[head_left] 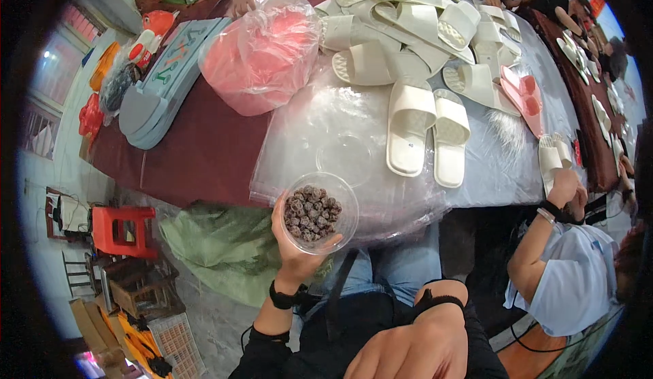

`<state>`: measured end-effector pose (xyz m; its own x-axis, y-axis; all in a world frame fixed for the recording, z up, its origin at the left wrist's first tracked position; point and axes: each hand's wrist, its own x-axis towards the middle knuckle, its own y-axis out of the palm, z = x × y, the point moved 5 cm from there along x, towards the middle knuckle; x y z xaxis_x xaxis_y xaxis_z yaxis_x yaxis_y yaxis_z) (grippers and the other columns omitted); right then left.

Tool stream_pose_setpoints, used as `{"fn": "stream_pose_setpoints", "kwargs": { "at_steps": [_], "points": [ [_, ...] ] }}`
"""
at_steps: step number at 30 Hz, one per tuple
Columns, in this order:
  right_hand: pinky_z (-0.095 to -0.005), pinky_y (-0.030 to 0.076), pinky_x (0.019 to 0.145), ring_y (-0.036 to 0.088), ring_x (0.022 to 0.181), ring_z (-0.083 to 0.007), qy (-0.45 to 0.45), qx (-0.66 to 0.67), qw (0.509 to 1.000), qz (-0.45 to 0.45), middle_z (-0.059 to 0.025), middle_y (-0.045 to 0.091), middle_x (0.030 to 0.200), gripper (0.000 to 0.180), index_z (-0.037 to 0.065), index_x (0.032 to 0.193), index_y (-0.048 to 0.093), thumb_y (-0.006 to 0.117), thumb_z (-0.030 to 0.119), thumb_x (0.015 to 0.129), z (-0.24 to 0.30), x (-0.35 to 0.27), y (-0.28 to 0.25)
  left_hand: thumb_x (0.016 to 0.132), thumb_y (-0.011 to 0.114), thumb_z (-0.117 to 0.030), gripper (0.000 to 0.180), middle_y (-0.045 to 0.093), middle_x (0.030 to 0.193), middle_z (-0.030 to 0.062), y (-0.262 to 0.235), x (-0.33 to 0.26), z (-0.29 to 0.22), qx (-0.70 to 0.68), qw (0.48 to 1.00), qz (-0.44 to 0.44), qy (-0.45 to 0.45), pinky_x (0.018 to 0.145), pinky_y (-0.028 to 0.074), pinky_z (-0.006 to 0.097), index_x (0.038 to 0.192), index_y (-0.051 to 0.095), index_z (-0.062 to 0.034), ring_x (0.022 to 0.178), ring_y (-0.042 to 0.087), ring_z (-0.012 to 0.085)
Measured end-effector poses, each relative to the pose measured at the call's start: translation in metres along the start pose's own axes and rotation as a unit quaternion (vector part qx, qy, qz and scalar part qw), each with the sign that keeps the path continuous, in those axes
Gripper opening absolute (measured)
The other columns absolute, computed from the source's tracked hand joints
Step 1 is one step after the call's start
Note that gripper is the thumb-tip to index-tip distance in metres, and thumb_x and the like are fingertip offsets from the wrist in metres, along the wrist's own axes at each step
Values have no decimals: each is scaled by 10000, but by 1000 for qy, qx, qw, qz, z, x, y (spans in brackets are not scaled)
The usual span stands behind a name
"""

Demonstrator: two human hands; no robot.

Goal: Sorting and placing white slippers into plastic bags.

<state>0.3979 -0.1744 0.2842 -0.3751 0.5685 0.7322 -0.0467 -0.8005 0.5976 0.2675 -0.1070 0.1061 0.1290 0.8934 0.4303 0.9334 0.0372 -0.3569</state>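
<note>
My left hand point(294, 253) holds a clear round plastic cup point(320, 212) filled with small dark brown dried fruits, lifted in front of the table's near edge. My right hand point(415, 348) is low at the bottom of the view, close to the camera, fingers curled, with nothing seen in it. A pair of white slippers point(427, 130) lies on a stack of clear plastic bags point(326, 154) just beyond the cup. A clear lid point(345, 159) rests on the bags.
A heap of white slippers point(408, 25) covers the far table, with a pink pair point(522, 96) at the right. A bag of pink items point(262, 52) and grey foam soles point(163, 83) lie left. Another person point(568, 270) sits at my right. A red stool point(122, 231) stands on the floor.
</note>
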Motion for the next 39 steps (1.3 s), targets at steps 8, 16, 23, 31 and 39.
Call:
{"fn": "stream_pose_setpoints", "kwargs": {
  "at_steps": [8,16,23,31,39],
  "points": [
    [-390,489,796,621,928,-312,-10,-115,945,-305,-248,624,1038,224,-77,1041,607,594,82,884,24,-17,-75,586,868,-118,1090,286,1388,191,-33,13,17,55,994,-95,-18,1064,328,401,1397,153,25,1266,363,289],
    [-377,401,773,525,884,-252,225,-911,336,-87,-72,597,905,178,79,869,658,704,167,721,-23,-71,-212,672,826,-143,1004,260,1456,149,-115,51,107,49,949,-303,-77,1106,240,415,1429,173,-51,1327,291,290],
    [-366,390,755,519,855,-233,257,-918,300,-45,-36,576,841,122,96,760,614,703,142,690,-43,-74,-222,635,840,-137,1074,181,1440,203,-151,82,183,12,930,-311,-195,1094,278,422,1435,138,10,1349,250,323],
    [-291,439,673,555,734,-183,114,-812,518,-244,-35,616,790,68,55,798,630,688,57,761,-26,-39,-181,700,781,-241,992,115,1491,239,-111,56,87,77,962,-261,28,1126,141,458,1453,168,-37,1385,148,359],
    [-229,429,803,546,828,-86,266,-178,846,-427,0,606,883,156,8,1005,622,600,129,910,-82,-60,-194,544,830,-505,958,255,1445,243,-67,32,24,220,963,99,118,1046,246,557,1378,413,-281,1304,282,441]
  ]
}}
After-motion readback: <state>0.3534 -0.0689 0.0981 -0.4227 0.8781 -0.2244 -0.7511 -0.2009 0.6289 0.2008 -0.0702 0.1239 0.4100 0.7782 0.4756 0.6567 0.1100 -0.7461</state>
